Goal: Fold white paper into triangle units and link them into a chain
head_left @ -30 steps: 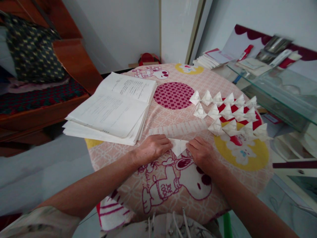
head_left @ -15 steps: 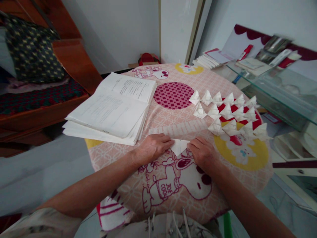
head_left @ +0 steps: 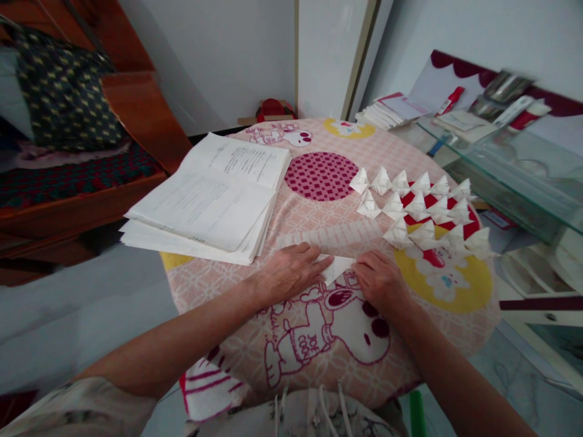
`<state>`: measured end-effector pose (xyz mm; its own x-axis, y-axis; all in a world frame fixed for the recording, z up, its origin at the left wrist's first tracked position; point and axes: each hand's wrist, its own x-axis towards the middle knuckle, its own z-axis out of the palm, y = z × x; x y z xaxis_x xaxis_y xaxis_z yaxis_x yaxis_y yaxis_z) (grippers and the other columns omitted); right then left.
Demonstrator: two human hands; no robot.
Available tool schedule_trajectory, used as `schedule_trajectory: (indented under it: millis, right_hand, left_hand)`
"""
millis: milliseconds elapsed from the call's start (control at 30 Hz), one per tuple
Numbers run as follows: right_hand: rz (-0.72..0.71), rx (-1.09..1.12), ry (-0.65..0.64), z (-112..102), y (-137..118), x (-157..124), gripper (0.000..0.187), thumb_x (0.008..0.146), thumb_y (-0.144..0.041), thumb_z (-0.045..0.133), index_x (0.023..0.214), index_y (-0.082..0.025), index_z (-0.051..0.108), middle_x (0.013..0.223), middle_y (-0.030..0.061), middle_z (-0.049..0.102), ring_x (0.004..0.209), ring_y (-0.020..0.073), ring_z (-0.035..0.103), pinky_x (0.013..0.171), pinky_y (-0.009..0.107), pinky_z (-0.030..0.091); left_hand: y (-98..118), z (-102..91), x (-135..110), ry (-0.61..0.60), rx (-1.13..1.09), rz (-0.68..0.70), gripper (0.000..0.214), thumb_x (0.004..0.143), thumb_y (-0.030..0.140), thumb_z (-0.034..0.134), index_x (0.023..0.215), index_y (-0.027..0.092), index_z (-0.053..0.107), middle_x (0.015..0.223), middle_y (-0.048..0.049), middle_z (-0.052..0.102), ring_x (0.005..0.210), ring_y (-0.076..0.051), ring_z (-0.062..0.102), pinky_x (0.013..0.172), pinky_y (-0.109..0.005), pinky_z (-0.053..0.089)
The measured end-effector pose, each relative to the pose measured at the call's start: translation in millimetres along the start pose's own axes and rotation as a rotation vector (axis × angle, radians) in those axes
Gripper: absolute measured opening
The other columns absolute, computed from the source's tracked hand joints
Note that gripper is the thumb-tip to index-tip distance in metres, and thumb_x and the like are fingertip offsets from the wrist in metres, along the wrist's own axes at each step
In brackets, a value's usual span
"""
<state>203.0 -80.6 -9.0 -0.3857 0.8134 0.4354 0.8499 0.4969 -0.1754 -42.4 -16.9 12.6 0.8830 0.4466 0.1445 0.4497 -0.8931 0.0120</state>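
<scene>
A small folded white paper triangle point(head_left: 337, 267) lies on the round table's pink cartoon cloth point(head_left: 319, 340), near its front. My left hand point(head_left: 291, 270) lies over the paper's left part with fingers extended, pressing it flat. My right hand point(head_left: 380, 280) rests on the paper's right edge, its fingers curled down onto it. Behind and to the right, several folded white paper pieces point(head_left: 421, 209) stand in rows on the cloth.
An open stack of printed sheets point(head_left: 207, 197) lies at the table's left. A glass shelf point(head_left: 514, 164) with papers and small items juts in at the right. A wooden bench with a dark cushion point(head_left: 59, 91) stands at the left.
My left hand has slid a little to the right, further over the paper, so less of the triangle shows. The view has shifted slightly.
</scene>
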Motion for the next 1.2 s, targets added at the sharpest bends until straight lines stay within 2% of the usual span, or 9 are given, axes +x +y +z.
schedule_trajectory:
  millis: [100,200,267,333,400,500,767,1000,1200]
  right_hand:
    - [0.173,0.106,0.158,-6.6,3.1,1.4,0.025,0.084,-0.006,0.05,0.069,-0.02,0.065,0.074,0.0064,0.065,0.075,0.0201,0.059,0.07,0.033,0.049]
    - [0.467,0.283,0.274,-13.9,2.6,10.6,0.017,0.08,-0.013,0.054,0.078,-0.019,0.069,0.074,0.0042,0.07,0.065,0.0177,0.062,0.062,0.03,0.05]
    - [0.657,0.471,0.193,-15.2,-2.3,21.4,0.015,0.08,-0.02,0.057,0.083,-0.018,0.071,0.064,0.001,0.068,0.051,0.0152,0.059,0.052,0.027,0.047]
    - [0.749,0.642,0.009,-12.5,-9.5,34.0,0.014,0.078,-0.023,0.059,0.083,-0.018,0.071,0.055,-0.0019,0.064,0.041,0.0134,0.054,0.044,0.025,0.042]
    - [0.766,0.701,-0.118,-7.0,-16.1,45.6,0.011,0.077,-0.021,0.058,0.076,-0.019,0.068,0.057,-0.002,0.065,0.038,0.012,0.053,0.04,0.023,0.039]
    - [0.786,0.667,-0.248,1.2,-20.2,58.4,0.011,0.075,-0.016,0.057,0.066,-0.021,0.061,0.045,-0.0044,0.056,0.035,0.012,0.052,0.037,0.022,0.034]
    - [0.909,0.633,-0.438,4.8,-13.0,74.3,0.02,0.076,-0.011,0.064,0.063,-0.022,0.055,0.044,-0.0016,0.057,0.034,0.014,0.05,0.044,0.028,0.037]
    - [0.963,0.617,-0.475,-7.5,4.6,62.5,0.019,0.076,-0.008,0.059,0.063,-0.021,0.052,0.044,-0.0028,0.058,0.031,0.011,0.049,0.035,0.022,0.032]
    - [0.977,0.558,-0.363,-22.8,16.3,48.1,0.014,0.074,-0.008,0.057,0.065,-0.019,0.054,0.043,-0.0047,0.055,0.03,0.009,0.047,0.032,0.018,0.031]
  left_hand:
    - [1.4,-1.0,1.0,-0.037,0.0,-0.015,0.039,0.099,0.039,0.056,0.133,0.021,0.058,0.106,-0.0092,0.062,0.094,-0.022,0.057,0.078,-0.032,0.049]
    - [2.8,-2.8,2.6,-0.078,0.002,-0.027,0.039,0.1,0.04,0.053,0.134,0.021,0.057,0.107,-0.0096,0.062,0.097,-0.023,0.056,0.078,-0.032,0.048]
    - [3.4,-3.5,3.6,-0.091,0.005,-0.03,0.039,0.1,0.04,0.052,0.134,0.021,0.057,0.108,-0.0098,0.062,0.098,-0.023,0.056,0.079,-0.033,0.049]
    - [3.6,-3.0,4.0,-0.086,0.009,-0.03,0.039,0.101,0.04,0.051,0.134,0.021,0.057,0.109,-0.0099,0.062,0.098,-0.024,0.056,0.079,-0.033,0.049]
    - [3.5,-1.6,4.1,-0.072,0.012,-0.032,0.038,0.1,0.04,0.052,0.133,0.022,0.058,0.108,-0.0097,0.062,0.098,-0.024,0.057,0.079,-0.034,0.049]
    - [3.0,0.9,3.8,-0.05,0.008,-0.032,0.037,0.099,0.039,0.054,0.132,0.023,0.058,0.105,-0.0094,0.062,0.098,-0.024,0.057,0.077,-0.033,0.049]
    - [3.2,0.3,4.9,-0.051,0.007,-0.041,0.034,0.098,0.039,0.055,0.127,0.022,0.062,0.104,-0.0092,0.062,0.096,-0.024,0.057,0.078,-0.034,0.049]
    - [2.6,1.9,4.6,-0.047,-0.011,-0.053,0.035,0.099,0.039,0.054,0.128,0.022,0.062,0.107,-0.0094,0.062,0.097,-0.024,0.057,0.079,-0.034,0.05]
    - [2.4,2.7,5.3,-0.028,-0.01,-0.044,0.034,0.098,0.038,0.055,0.127,0.021,0.062,0.108,-0.0101,0.062,0.098,-0.024,0.057,0.078,-0.034,0.05]
